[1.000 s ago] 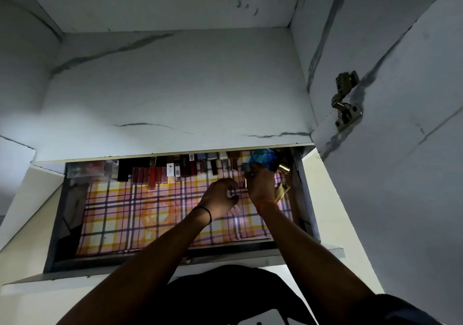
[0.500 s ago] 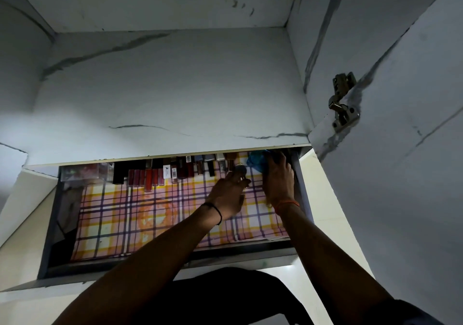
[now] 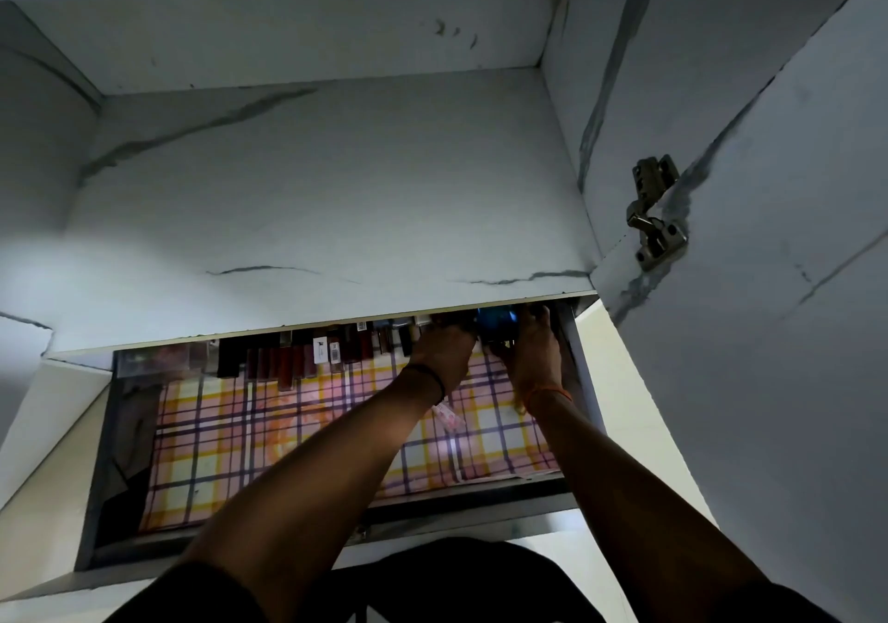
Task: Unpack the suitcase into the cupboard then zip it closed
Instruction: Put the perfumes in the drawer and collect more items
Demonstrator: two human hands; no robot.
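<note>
Your drawer (image 3: 581,382), lower centre of frame, now has both hands pushed further back than a second ago. Blue item (image 3: 495,320) sits at its far right corner, under the shelf edge. Right hand (image 3: 533,351) curls round it; left hand (image 3: 444,348) fingers hidden, cannot tell; suitcase unseen.

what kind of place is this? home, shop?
Probably a home: the inside of a cupboard with its door hinge in view, above a pulled-out drawer lined with checked cloth and holding a row of small cosmetic-like tubes.
</note>
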